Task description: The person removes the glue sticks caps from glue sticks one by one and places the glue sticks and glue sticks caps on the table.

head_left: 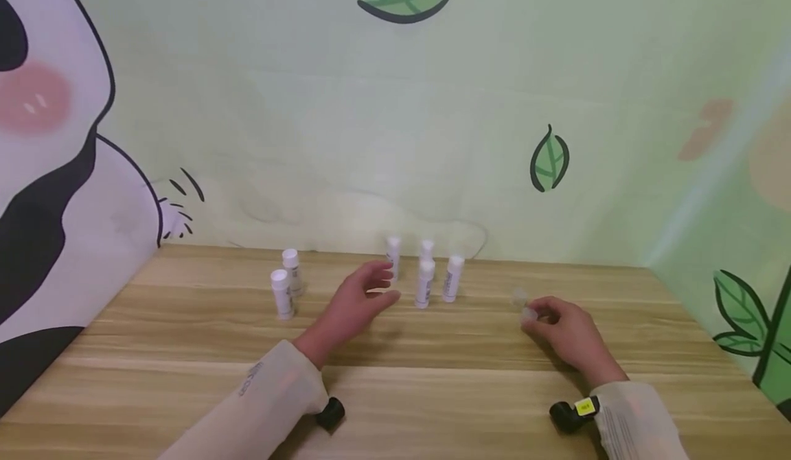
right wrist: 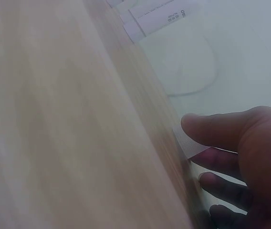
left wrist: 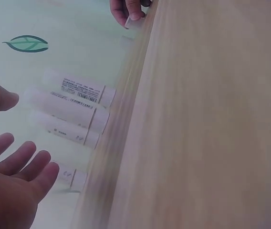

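Note:
My left hand (head_left: 355, 302) hovers over the wooden table with its fingers spread and nothing in them. Just beyond its fingertips stands a group of several white capped tubes with printed labels, one of them a front tube (head_left: 424, 284); the hand partly hides another tube (head_left: 393, 250). To the right, my right hand (head_left: 571, 333) pinches a small translucent cap (right wrist: 189, 144) with fine ribs between thumb and index finger, low over the tabletop. A second clear piece (head_left: 519, 296), too faint to make out well, lies just behind that hand.
Two more white tubes, a nearer tube (head_left: 282, 295) and a farther tube (head_left: 292, 271), stand upright left of the left hand. Behind the wooden table (head_left: 432, 405) rises a pale green wall (head_left: 296, 123) with painted leaves and a panda.

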Available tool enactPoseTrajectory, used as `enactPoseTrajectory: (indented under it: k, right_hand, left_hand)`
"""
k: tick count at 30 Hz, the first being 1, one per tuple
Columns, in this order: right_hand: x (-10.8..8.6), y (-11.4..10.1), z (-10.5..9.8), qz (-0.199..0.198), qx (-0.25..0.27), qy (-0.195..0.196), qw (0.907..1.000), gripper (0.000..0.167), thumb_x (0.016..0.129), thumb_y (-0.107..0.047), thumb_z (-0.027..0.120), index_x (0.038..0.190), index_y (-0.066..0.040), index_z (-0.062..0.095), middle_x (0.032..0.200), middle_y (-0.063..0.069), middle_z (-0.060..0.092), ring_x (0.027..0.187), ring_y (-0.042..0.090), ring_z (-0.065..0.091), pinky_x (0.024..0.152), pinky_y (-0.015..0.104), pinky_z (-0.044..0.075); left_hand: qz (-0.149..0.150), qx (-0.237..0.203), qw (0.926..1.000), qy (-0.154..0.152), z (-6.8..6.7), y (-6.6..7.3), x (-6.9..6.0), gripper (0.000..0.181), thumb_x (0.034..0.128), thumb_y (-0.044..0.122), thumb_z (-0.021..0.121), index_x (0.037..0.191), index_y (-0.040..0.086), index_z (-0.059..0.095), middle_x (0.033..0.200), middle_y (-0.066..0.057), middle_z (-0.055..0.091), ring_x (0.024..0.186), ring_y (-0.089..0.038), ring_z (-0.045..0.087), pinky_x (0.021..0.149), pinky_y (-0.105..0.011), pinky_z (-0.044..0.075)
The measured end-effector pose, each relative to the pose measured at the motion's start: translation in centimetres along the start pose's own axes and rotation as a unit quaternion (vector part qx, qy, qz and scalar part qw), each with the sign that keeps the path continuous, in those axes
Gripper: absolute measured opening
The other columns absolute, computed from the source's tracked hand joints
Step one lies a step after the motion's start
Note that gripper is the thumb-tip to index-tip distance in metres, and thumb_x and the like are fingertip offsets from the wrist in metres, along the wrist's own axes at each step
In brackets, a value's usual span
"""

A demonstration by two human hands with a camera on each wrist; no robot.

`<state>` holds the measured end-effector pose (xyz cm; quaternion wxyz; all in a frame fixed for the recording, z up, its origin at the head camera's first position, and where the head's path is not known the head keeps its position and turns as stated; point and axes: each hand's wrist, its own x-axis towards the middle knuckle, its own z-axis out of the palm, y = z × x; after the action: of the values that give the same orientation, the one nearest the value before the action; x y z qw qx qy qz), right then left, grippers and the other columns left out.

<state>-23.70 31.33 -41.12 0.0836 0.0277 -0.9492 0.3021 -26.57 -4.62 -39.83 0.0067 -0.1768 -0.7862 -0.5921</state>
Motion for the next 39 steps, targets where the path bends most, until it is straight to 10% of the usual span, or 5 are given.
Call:
enactPoseTrajectory:
  k: [39]
  right_hand:
    - [0.2,0.0,0.1,0.017,-0.005,-0.005,0.9998,0.037,0.087,-0.029,0.072,0.115,-0.007,0.065,0.105,0.011,0.069,0.090,0.019,0.061,0.076,0.033,0.048]
  left_hand:
    - [-0.029,-0.038,0.9980,-0.041,4.3,-1.1,3.8,0.047,0.0912,0.016,0.066,0.135,0.013,0.051,0.126,-0.013,0.060,0.118,-0.029,0.057,0.098,-0.044,0.047]
